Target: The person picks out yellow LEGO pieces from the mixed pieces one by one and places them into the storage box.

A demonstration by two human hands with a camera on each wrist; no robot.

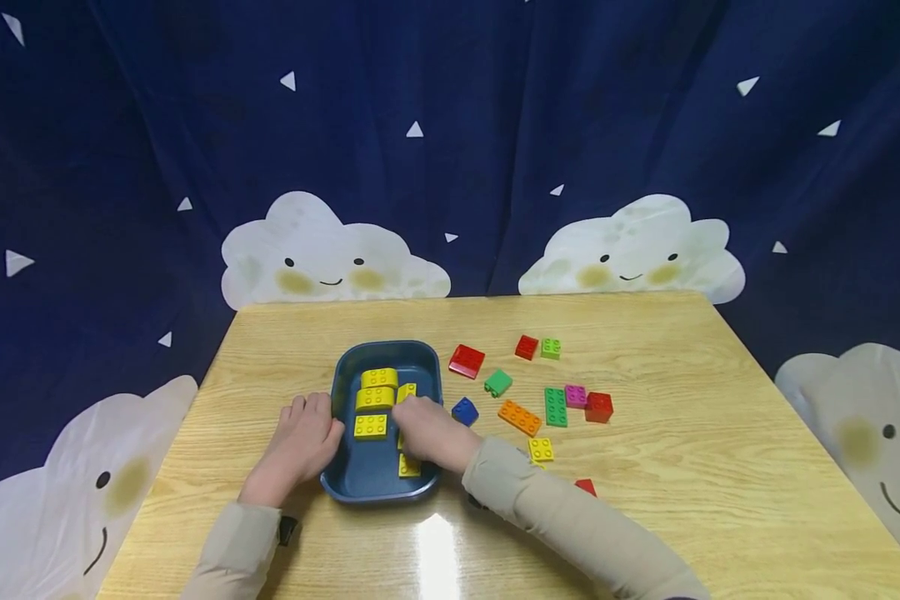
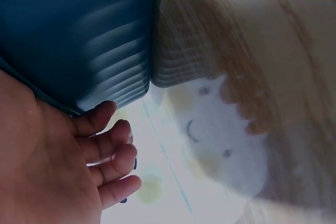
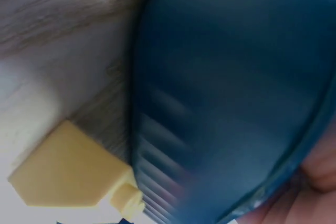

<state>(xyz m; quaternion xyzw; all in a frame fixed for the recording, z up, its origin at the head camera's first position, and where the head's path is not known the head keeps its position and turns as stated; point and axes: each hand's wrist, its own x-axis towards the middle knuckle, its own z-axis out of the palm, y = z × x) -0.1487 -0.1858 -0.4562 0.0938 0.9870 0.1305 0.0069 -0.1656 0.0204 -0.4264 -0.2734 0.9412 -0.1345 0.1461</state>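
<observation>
A dark blue bin (image 1: 371, 497) holds several yellow toy building bricks (image 1: 371, 426), some lined up in a left column. At its left side, my left hand (image 1: 303, 437) rests against the rim; in the left wrist view its fingers (image 2: 113, 161) are loosely bent beside the ribbed bin wall (image 2: 113, 51), with nothing between them. Reaching over the right rim, my right hand (image 1: 431, 429) is down among the right-hand yellow bricks and covers part of them. Its fingertips are hidden, and I cannot tell if they pinch a brick. The right wrist view shows mostly the bin's outer wall (image 3: 226, 77).
Right of the bin lie loose bricks: a blue one (image 1: 465, 412), an orange one (image 1: 520, 417), a green one (image 1: 556, 407), a pink one (image 1: 575, 396) and several red ones (image 1: 598, 407). A yellow brick (image 3: 73, 171) lies outside the bin's wall. A patterned curtain (image 1: 480, 150) hangs behind the table.
</observation>
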